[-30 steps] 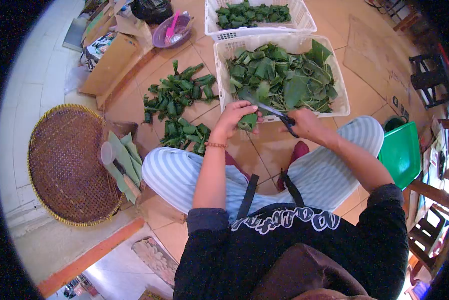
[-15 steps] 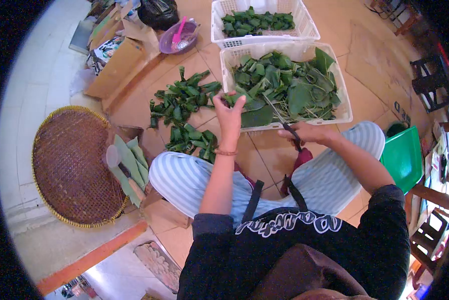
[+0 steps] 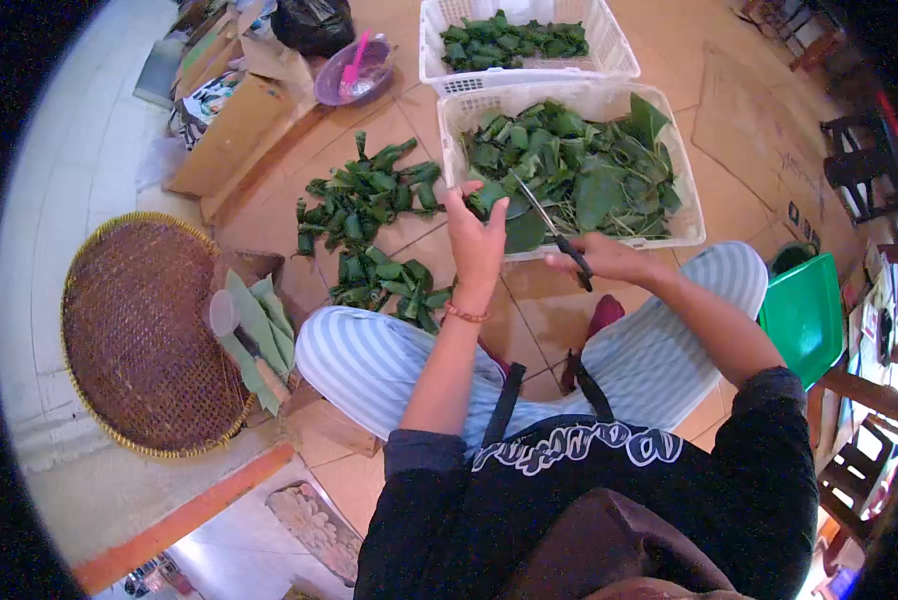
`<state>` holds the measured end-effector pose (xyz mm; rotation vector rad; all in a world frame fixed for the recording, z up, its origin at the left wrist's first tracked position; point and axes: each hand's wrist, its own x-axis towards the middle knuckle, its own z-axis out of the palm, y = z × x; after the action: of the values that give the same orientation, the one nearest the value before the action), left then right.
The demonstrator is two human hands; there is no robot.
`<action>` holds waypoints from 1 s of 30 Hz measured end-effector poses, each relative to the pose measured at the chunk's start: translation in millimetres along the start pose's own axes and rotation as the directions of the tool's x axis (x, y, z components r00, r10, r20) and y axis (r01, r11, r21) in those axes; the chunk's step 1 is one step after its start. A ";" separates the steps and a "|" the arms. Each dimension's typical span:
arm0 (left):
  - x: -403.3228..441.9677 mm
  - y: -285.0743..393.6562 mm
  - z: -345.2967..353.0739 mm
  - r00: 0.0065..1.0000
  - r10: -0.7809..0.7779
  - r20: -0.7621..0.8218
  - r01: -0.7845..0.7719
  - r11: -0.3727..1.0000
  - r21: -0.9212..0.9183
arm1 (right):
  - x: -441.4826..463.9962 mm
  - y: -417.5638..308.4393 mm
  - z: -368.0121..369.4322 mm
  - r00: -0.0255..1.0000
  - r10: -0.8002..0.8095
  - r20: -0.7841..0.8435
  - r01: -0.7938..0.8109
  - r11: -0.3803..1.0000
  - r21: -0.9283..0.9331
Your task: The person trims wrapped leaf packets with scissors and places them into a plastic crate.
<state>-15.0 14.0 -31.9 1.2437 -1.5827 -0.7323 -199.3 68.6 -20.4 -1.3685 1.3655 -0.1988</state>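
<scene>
My left hand (image 3: 477, 240) holds a small folded green leaf bundle (image 3: 486, 198) between thumb and fingers, at the front left corner of the nearer white crate (image 3: 696, 205). In my right hand (image 3: 609, 258) are black-handled scissors (image 3: 559, 235), their blades pointing up and left over the crate's front rim. That crate holds cut leaves and larger whole leaves (image 3: 599, 190). Left of it, two groups of rolled leaf bundles (image 3: 354, 222) lie on the tiled floor. Behind stands a second white crate (image 3: 619, 62) with more green bundles (image 3: 509, 42).
A round woven tray (image 3: 149, 340) lies at the left, beside flat leaves (image 3: 259, 320) and a knife. Farther back are a cardboard box (image 3: 234, 135), a purple basin (image 3: 331, 84) with a pink utensil, and a black bag (image 3: 314, 24). A green tray (image 3: 804, 315) is at the right.
My left hand has moved away from the scissors, then slightly right and down with the bundle. The scissors have moved a little left and downward since the earliest frame. The view has shifted slightly.
</scene>
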 end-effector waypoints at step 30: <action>192.7 16.1 -45.1 0.907 -0.020 0.420 0.303 0.722 -0.622 | 10.1 9.4 -19.8 0.917 0.012 -0.400 0.067 0.981 0.183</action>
<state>16.7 -159.5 59.3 0.7063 -1.2971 -1.5949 -216.5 52.7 -26.2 -1.2237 1.6150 -0.6444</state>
